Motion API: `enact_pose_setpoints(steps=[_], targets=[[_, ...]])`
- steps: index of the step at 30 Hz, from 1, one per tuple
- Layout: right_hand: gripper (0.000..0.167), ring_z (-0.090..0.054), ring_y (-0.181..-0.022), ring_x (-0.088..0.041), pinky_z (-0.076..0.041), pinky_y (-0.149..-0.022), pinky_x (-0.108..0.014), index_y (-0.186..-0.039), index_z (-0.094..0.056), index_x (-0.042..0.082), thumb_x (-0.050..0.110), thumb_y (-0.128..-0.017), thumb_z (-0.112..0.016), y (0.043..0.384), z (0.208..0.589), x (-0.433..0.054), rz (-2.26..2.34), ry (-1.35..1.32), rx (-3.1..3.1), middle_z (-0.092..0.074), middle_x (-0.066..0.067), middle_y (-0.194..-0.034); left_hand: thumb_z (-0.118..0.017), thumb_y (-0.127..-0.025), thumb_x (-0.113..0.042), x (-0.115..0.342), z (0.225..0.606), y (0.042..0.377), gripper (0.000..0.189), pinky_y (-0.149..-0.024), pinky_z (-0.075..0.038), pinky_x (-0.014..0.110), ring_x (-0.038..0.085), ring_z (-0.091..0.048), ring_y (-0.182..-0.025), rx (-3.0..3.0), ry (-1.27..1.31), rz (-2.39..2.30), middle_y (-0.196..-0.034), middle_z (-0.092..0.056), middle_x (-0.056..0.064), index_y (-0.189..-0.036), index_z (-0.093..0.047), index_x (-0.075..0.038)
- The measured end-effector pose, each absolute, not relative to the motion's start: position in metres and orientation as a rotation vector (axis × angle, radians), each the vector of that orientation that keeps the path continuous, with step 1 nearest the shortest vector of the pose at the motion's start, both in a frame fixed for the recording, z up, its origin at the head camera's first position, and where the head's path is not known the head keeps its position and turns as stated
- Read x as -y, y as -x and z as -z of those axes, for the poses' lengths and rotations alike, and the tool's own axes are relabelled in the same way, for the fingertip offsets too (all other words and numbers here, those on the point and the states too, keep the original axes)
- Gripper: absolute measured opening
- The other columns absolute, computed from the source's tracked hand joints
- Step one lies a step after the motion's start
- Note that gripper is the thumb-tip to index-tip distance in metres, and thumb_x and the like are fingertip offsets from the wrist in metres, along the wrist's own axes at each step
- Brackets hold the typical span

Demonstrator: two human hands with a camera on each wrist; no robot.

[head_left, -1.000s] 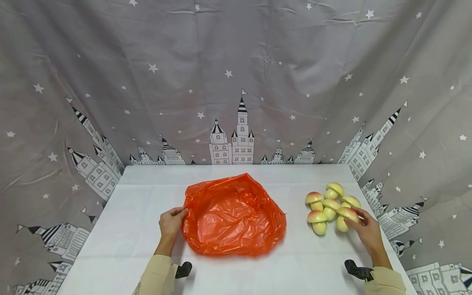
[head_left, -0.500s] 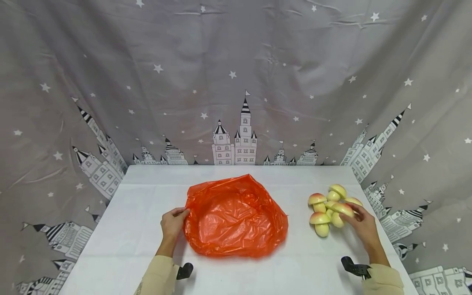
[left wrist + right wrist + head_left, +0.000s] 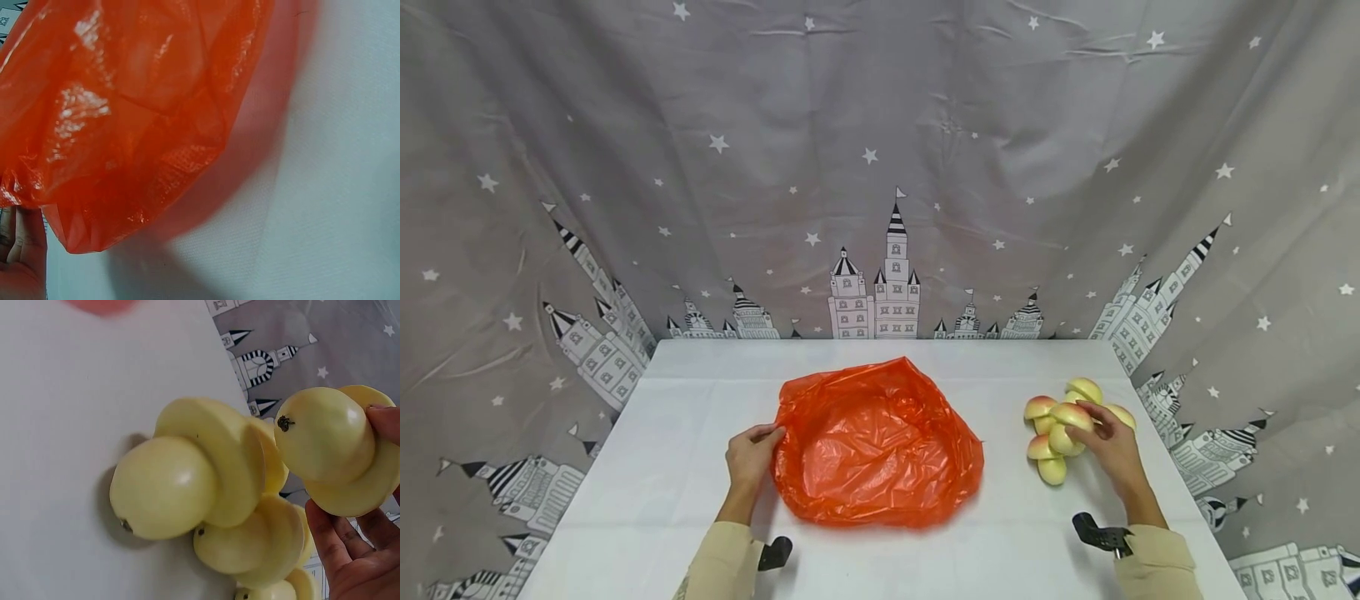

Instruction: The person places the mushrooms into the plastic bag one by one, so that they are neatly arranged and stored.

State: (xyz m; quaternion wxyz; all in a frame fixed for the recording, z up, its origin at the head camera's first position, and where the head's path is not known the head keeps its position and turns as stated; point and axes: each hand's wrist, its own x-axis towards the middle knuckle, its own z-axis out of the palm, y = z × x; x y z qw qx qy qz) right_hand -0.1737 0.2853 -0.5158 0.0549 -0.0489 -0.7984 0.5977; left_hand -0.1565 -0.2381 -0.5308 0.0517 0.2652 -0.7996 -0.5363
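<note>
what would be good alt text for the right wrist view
Fingers of the right hand hold a pale yellow, mushroom-shaped object near several similar pieces on a white tabletop. Beyond is a grey castle-print curtain.

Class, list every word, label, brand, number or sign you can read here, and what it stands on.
None can be read. The red bag and mushrooms show no lettering; the grey curtain bears castles and stars, not letters. Any marks on the black wrist devices are too small to read.
</note>
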Motion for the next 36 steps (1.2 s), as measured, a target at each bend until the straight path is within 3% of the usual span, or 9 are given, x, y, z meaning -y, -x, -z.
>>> enact_pose_setpoints(steps=[7,21,25,31,36], targets=[[0.057,-0.053,-0.096,0.008,-0.044,-0.080,-0.009,-0.134,-0.045,-0.010,0.008,-0.086,-0.071,0.180,0.513,-0.270,-1.907,0.097,2.393,-0.054,0.028,-0.107,-0.064,-0.092,-0.017,0.238,0.532,0.158,0.029,-0.070,-0.051,0.021,0.027,-0.062,-0.090,2.413,-0.806,1.643,-0.105,-0.067,0.024,-0.109,-0.068,0.007],[0.057,-0.057,-0.096,0.003,-0.049,-0.076,-0.015,-0.134,-0.044,-0.010,0.002,-0.085,-0.070,0.196,0.512,-0.237,-2.069,-0.010,2.364,-0.056,0.017,-0.111,-0.064,-0.092,-0.020,0.239,0.533,0.159,0.031,-0.072,-0.052,0.022,0.028,-0.061,-0.092,2.411,-0.815,1.673,-0.108,-0.066,0.025,-0.110,-0.067,0.006],[0.058,-0.057,-0.097,0.003,-0.049,-0.077,-0.015,-0.135,-0.047,-0.005,0.004,-0.084,-0.073,0.201,0.509,-0.226,-2.039,-0.012,2.399,-0.056,0.009,-0.115,-0.064,-0.092,-0.020,0.239,0.533,0.160,0.031,-0.072,-0.051,0.021,0.027,-0.061,-0.092,2.419,-0.808,1.681,-0.107,-0.066,0.025,-0.110,-0.067,0.006],[0.059,-0.057,-0.097,0.001,-0.049,-0.078,-0.015,-0.135,-0.048,-0.003,0.007,-0.084,-0.074,0.209,0.506,-0.211,-2.025,-0.046,2.439,-0.054,-0.015,-0.129,-0.065,-0.092,-0.017,0.238,0.532,0.161,0.029,-0.068,-0.049,0.018,0.025,-0.061,-0.089,2.405,-0.816,1.685,-0.105,-0.066,0.023,-0.109,-0.068,0.006],[0.059,-0.057,-0.099,-0.004,-0.049,-0.081,-0.017,-0.136,-0.049,-0.001,0.010,-0.084,-0.075,0.216,0.504,-0.197,-1.990,-0.094,2.467,-0.051,-0.021,-0.135,-0.064,-0.092,-0.018,0.237,0.530,0.159,0.029,-0.070,-0.051,0.020,0.026,-0.061,-0.090,2.409,-0.826,1.697,-0.107,-0.066,0.024,-0.109,-0.068,0.006]])
